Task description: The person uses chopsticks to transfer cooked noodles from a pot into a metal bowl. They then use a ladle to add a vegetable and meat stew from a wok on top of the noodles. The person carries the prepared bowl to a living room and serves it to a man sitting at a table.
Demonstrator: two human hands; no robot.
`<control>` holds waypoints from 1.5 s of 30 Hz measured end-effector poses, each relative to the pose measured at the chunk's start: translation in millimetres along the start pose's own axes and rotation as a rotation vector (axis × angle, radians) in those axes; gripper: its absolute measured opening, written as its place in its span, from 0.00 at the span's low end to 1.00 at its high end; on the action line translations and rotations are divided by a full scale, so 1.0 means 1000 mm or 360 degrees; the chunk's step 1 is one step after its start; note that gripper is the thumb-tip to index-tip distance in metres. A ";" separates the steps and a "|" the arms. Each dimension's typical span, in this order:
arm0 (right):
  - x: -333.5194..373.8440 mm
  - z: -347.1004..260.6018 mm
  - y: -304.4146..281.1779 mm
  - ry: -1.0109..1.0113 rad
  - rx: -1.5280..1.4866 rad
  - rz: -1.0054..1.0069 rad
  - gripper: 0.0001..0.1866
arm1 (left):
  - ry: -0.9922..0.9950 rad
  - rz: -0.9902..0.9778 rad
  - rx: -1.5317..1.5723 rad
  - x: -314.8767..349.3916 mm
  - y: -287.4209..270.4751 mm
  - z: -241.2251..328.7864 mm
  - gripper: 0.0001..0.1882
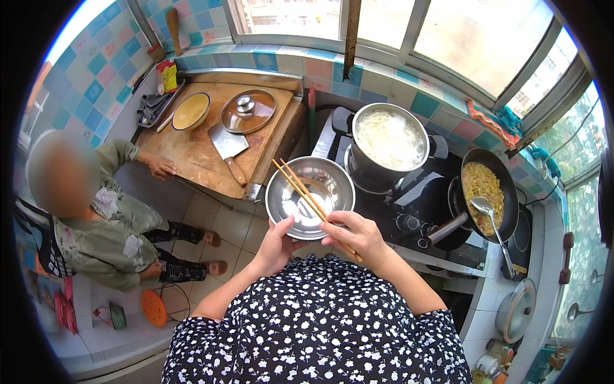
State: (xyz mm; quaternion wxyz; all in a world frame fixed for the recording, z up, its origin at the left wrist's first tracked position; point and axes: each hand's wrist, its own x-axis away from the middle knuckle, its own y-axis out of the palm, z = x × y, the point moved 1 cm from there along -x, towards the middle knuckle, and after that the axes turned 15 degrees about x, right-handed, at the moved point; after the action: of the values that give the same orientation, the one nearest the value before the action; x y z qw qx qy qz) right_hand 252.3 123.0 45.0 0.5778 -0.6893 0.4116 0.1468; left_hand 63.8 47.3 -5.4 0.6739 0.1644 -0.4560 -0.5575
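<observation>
A shiny steel bowl (282,203) is in front of my body, tilted a little, with nothing visible inside but reflections. My left hand (274,249) grips its near left rim, thumb on top and fingers underneath. A pair of wooden chopsticks (295,184) crosses over the bowl, pinched in my right hand (357,235), which is at the near right rim. Just beyond the bowl, a steel pot (366,165) full of pale noodles (390,136) in cloudy liquid stands on the stove.
Right of the pot, a black wok (510,198) holds yellow chopped food and a metal spoon (491,217). On the wooden board (198,153) lie a cleaver (228,142), a glass lid (261,115) and a yellow bowl (192,112). Another person (102,211) stands at left, one hand on the board's edge.
</observation>
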 end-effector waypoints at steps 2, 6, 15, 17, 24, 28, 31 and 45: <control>0.002 -0.001 -0.001 0.0080 -0.0049 0.0015 0.14 | -0.0003 0.0059 -0.0012 0.003 -0.002 -0.002 0.26; 0.013 -0.001 -0.007 0.0337 -0.0104 0.0158 0.10 | -0.0024 0.0089 -0.0019 0.003 -0.007 -0.007 0.27; 0.037 0.010 -0.021 0.0845 -0.0347 0.0577 0.10 | -0.0096 0.0153 -0.0005 0.008 -0.008 -0.006 0.26; 0.040 0.010 -0.024 0.0998 -0.0555 0.0683 0.14 | -0.0083 0.0158 0.0006 0.007 -0.009 -0.006 0.26; 0.048 0.020 -0.042 0.1399 -0.1012 0.0999 0.20 | -0.0071 0.0180 0.0029 0.008 -0.010 -0.007 0.26; 0.050 0.024 -0.053 0.1570 -0.1121 0.1173 0.21 | -0.0095 0.0168 0.0061 0.008 -0.014 -0.008 0.26; 0.053 0.027 -0.058 0.1687 -0.1260 0.1273 0.21 | -0.0086 0.0171 0.0069 0.008 -0.012 -0.006 0.26; 0.063 0.047 -0.078 0.1906 -0.1747 0.1528 0.18 | -0.0124 0.0176 0.0054 0.007 -0.015 -0.007 0.26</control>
State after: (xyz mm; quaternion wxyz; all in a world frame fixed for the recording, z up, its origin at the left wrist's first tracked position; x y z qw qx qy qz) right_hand 361.2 140.3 41.6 -0.2575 -0.5826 0.7533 0.1638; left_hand 60.5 33.6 -17.0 0.6825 0.1284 -0.4997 -0.5178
